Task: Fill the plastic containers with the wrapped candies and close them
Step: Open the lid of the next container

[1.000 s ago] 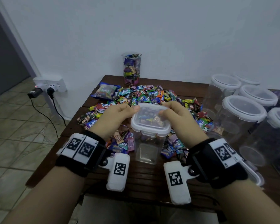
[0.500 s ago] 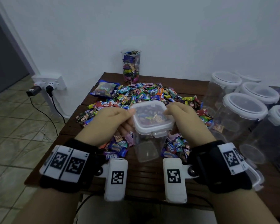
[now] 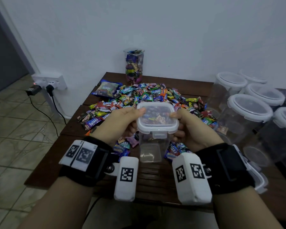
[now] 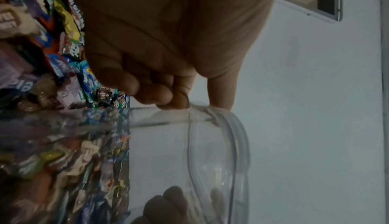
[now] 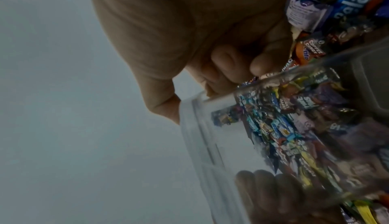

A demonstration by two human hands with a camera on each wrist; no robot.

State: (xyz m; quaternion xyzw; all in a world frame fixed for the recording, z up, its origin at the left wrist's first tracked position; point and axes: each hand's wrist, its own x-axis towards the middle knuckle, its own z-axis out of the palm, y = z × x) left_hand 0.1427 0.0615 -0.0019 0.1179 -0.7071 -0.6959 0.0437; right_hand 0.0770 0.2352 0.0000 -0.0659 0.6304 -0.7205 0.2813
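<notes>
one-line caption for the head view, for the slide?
Both hands, left hand and right hand, grip a lidded clear container above the candy pile.

Head view downward; wrist views close on container

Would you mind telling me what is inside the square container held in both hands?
The container looks empty: its clear walls show only the candy pile behind. The lid covers the top; the left hand and right hand hide its sides.
</notes>
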